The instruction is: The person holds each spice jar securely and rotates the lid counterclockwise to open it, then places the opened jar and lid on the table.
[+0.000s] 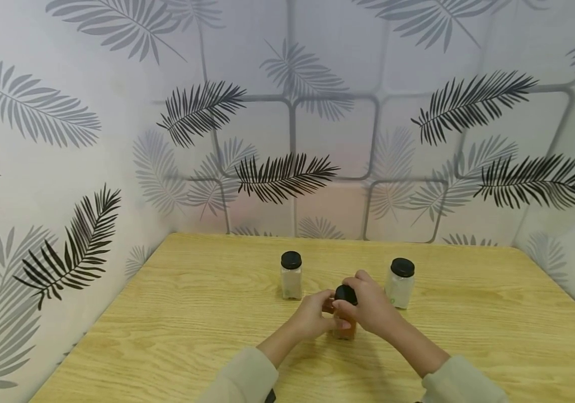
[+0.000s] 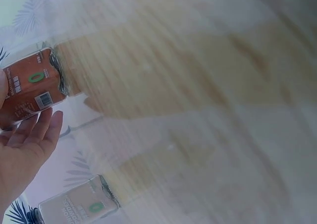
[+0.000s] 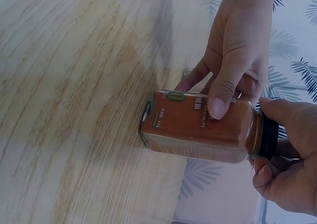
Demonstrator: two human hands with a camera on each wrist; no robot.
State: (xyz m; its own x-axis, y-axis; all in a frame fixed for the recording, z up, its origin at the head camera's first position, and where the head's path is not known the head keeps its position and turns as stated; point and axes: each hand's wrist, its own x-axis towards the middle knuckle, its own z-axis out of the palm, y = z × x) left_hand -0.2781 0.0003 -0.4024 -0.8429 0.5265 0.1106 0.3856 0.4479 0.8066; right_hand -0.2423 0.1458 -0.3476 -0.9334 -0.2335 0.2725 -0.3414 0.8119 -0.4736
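Note:
Between both hands stands a square glass spice jar of reddish-orange powder, upright on the wooden table. My left hand grips the body of this jar, its thumb across the printed front in the right wrist view. Around the jar's black lid, the fingers and thumb of my right hand are curled. The lid sits on the jar's neck. In the left wrist view the jar's barcode side faces the camera, while its top lies outside the frame.
A jar of pale powder with a black lid stands behind and left of the hands. Another pale jar stands to the right, close by the right hand. The wooden table meets a leaf-patterned wall covering at the back.

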